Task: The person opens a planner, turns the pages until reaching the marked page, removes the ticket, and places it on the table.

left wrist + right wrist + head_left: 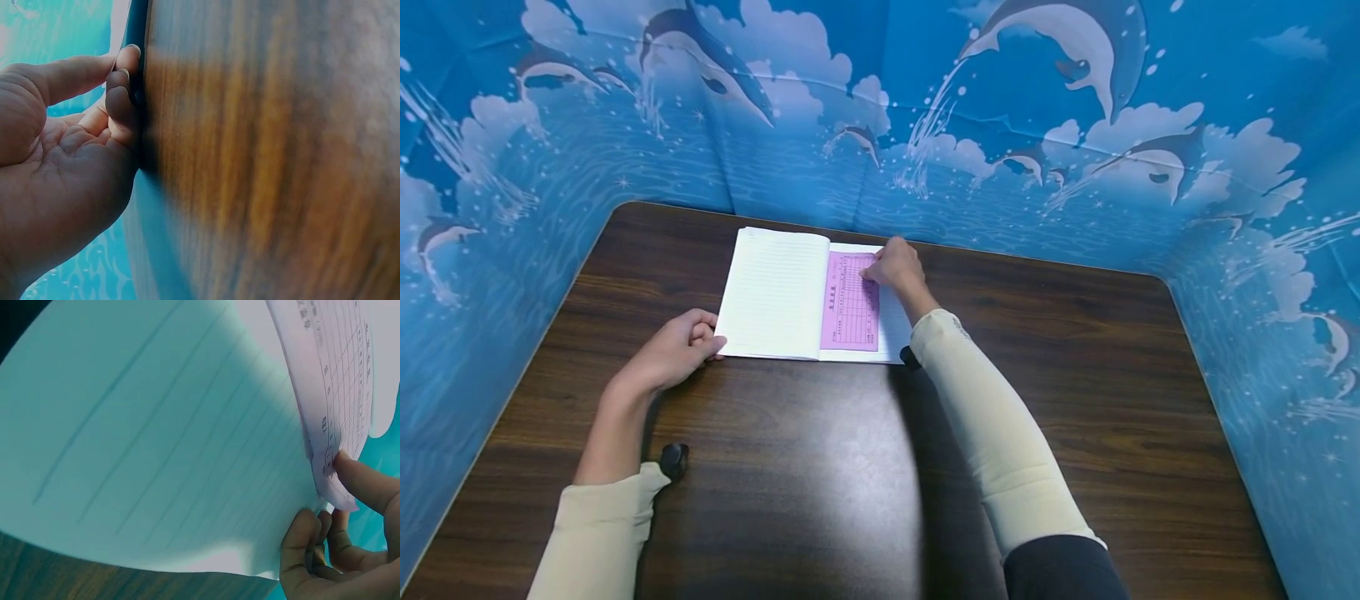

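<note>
An open notebook (772, 296) with lined white pages lies near the table's far edge. On its right page, along the fold, is a pink printed slip (850, 312) with a ruled grid; it also shows in the right wrist view as a pink slip (328, 394). My left hand (679, 350) pinches the notebook's lower left corner, thumb on top and fingers beneath, as the left wrist view of that hand (69, 137) shows. My right hand (897, 265) pinches the slip's upper right part, its thumb (362, 481) on the printed face and the other fingers curled.
A dark wood-grain table (1060, 375) carries the notebook. Blue cloth (880, 100) printed with dolphins hangs around its back and sides. A small black device sits at the left wrist (673, 461), and another at the right wrist (909, 358).
</note>
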`<state>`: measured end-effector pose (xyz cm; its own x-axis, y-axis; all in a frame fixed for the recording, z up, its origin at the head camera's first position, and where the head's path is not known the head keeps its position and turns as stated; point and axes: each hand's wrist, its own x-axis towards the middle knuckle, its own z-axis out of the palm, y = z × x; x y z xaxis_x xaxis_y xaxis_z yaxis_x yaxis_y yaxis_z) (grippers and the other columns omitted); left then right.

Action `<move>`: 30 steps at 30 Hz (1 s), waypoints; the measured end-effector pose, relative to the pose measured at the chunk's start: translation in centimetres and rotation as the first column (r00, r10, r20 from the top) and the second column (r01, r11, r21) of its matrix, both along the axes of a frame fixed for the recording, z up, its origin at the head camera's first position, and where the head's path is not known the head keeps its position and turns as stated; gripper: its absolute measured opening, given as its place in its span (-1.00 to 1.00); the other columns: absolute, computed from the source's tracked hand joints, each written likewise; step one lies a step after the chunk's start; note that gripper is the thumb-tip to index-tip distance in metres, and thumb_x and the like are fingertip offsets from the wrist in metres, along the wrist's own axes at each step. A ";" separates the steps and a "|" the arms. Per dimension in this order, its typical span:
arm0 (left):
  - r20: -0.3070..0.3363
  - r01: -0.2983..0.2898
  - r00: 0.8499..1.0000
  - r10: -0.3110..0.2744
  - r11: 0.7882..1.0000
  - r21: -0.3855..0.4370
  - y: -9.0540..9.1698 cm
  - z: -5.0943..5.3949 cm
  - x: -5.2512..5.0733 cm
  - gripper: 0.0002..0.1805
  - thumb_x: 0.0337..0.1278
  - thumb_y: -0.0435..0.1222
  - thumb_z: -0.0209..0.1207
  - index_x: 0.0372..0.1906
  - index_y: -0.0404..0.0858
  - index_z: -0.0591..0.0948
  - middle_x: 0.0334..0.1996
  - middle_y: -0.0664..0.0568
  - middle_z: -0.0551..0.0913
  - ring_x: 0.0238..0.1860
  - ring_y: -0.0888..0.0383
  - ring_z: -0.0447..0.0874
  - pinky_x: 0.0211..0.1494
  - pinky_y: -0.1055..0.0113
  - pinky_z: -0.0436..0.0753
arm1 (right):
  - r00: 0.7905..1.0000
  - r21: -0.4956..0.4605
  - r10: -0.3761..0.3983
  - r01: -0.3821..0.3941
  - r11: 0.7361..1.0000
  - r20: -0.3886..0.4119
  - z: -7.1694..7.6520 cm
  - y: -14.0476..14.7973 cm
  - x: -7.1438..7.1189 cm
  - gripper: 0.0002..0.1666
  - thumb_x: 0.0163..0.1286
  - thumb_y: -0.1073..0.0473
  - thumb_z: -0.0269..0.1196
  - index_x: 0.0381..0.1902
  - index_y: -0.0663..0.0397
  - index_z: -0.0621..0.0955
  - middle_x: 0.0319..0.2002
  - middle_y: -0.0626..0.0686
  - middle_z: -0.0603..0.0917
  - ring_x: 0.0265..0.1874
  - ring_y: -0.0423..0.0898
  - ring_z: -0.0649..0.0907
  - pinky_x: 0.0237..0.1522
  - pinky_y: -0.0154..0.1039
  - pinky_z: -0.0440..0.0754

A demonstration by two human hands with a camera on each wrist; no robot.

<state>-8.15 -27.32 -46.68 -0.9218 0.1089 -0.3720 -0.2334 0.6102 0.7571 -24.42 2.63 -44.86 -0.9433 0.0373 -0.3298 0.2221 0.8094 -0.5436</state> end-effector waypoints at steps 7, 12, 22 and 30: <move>-0.008 0.001 1.000 -0.001 1.000 -0.011 0.0 0.0 0.1 -0.51 0.69 -0.27 0.05 0.41 -0.54 0.32 -0.31 -0.02 0.54 -0.33 0.12 0.45 -0.20 0.29 0.43 | 0.998 0.013 0.002 -0.001 1.000 -0.063 -0.7 0.5 -0.4 -0.70 0.41 0.11 0.51 -0.42 0.05 0.61 -0.36 0.02 0.61 -0.27 -0.03 0.56 -0.19 -0.11 0.52; -0.004 -0.002 1.000 0.002 1.000 -0.013 0.1 0.0 0.0 -0.53 0.69 -0.28 0.06 0.41 -0.52 0.33 -0.31 -0.02 0.54 -0.33 0.12 0.45 -0.20 0.28 0.43 | 0.992 0.018 -0.005 0.007 1.000 -0.123 -1.3 1.0 -0.7 -0.72 0.45 0.14 0.47 -0.45 0.03 0.63 -0.35 0.03 0.65 -0.29 -0.02 0.60 -0.21 -0.07 0.59; -0.010 0.006 1.000 -0.006 1.000 -0.013 0.1 -0.1 -0.2 -0.51 0.69 -0.27 0.05 0.40 -0.54 0.32 -0.32 -0.02 0.54 -0.35 0.13 0.44 -0.22 0.29 0.42 | 0.994 -0.063 -0.021 0.014 0.998 -0.108 0.5 2.3 0.1 -0.76 0.57 0.18 0.36 0.06 0.20 0.77 0.05 0.16 0.76 -0.18 -0.05 0.59 -0.20 -0.24 0.49; 0.003 0.018 1.000 -0.018 0.999 -0.026 0.0 -0.1 -0.1 -0.50 0.70 -0.25 0.04 0.43 -0.54 0.30 -0.31 -0.03 0.53 -0.33 0.10 0.44 -0.21 0.29 0.43 | 0.997 -0.115 -0.051 0.044 0.992 -0.059 1.3 4.0 -0.5 -0.75 0.59 0.15 0.33 0.04 0.23 0.75 -0.11 0.15 0.68 -0.23 -0.06 0.58 -0.21 -0.25 0.54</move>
